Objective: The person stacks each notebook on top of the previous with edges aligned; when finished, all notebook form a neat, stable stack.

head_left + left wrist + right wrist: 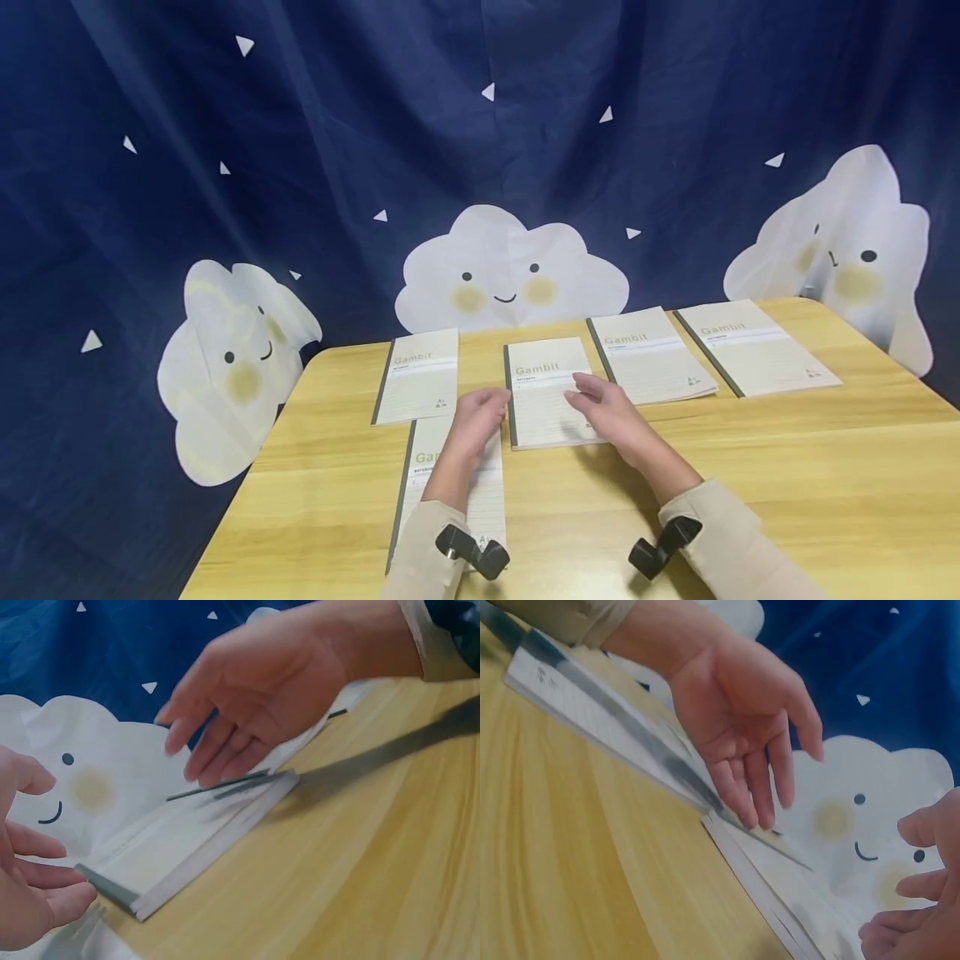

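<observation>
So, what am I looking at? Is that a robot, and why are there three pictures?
No robot! These are a person's bare left hand, or left grip, and right hand, or right grip. A camera worn on the head took the widest picture, looking forward and down. The other two come from cameras worn on the wrists, one on each. Five notebooks lie on a wood-coloured table. Each grip looks open near the same notebook, and neither seems to be holding anything.
</observation>
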Demonstrator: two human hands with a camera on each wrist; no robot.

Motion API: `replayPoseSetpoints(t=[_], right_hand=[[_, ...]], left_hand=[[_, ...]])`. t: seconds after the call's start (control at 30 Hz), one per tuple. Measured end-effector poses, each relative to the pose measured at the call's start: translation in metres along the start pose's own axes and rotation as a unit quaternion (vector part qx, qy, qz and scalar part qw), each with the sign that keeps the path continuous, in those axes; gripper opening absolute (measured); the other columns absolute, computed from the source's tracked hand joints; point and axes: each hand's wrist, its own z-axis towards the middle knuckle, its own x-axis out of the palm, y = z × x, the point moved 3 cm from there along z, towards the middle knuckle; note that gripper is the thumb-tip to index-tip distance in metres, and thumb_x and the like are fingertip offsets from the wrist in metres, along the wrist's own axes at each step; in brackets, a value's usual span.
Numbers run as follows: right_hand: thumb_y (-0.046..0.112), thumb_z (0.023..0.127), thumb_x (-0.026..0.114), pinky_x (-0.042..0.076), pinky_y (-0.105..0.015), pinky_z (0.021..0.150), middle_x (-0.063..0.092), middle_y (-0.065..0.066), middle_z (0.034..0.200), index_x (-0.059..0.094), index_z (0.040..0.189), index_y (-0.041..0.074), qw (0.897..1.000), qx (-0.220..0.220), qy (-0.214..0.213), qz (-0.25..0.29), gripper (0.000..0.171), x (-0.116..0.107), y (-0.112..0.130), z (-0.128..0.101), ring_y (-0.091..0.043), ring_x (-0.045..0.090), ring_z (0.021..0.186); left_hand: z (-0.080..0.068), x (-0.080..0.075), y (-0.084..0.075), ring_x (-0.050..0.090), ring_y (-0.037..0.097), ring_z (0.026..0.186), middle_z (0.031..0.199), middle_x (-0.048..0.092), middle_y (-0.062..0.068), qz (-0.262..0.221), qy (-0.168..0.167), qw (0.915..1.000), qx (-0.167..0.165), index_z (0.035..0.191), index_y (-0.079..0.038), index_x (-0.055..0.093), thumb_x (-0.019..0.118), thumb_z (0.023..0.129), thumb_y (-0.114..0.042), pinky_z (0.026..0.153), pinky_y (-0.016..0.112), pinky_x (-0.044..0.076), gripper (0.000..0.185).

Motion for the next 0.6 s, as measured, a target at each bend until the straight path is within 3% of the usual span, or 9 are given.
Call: replayPoseSetpoints(t=[0.2, 0.4, 0.6], right_hand=[[0.023, 0.096, 0.051, 0.037, -0.048, 0.107, 0.035, -0.029, 0.143, 0.030, 0.143, -0.006, 0.997, -0.001, 0.023, 0.072, 0.058, 0.010, 0.004, -0.004, -0.041, 0.041, 0.129], [0.013, 0.096, 0.050, 0.038, -0.045, 0.106, 0.039, -0.031, 0.139, 0.028, 0.142, -0.008, 0.987, 0.014, 0.055, 0.148, 0.056, 0.022, 0.006, -0.011, -0.041, 0.046, 0.123], [0.017, 0.095, 0.052, 0.042, -0.043, 0.103, 0.040, -0.032, 0.137, 0.027, 0.142, -0.008, 0.984, 0.013, 0.094, 0.152, 0.059, 0.032, 0.007, -0.020, -0.040, 0.048, 0.122]], left_hand=[[-0.006, -0.013, 0.004, 0.053, 0.033, 0.117, 0.129, 0.054, 0.018, -0.009, 0.007, 0.9999, 0.002, 0.129, 0.003, 0.051, 0.057, 0.092, -0.031, 0.102, 0.041, 0.044, 0.051], [-0.011, -0.029, 0.002, 0.052, 0.034, 0.118, 0.127, 0.054, 0.021, 0.020, 0.007, 0.9997, 0.007, 0.133, 0.005, 0.046, 0.055, 0.093, -0.032, 0.099, 0.042, 0.046, 0.055], [-0.015, -0.048, 0.002, 0.054, 0.034, 0.116, 0.125, 0.056, 0.020, 0.036, -0.024, 0.9991, 0.004, 0.134, 0.005, 0.046, 0.056, 0.093, -0.032, 0.097, 0.041, 0.048, 0.056]])
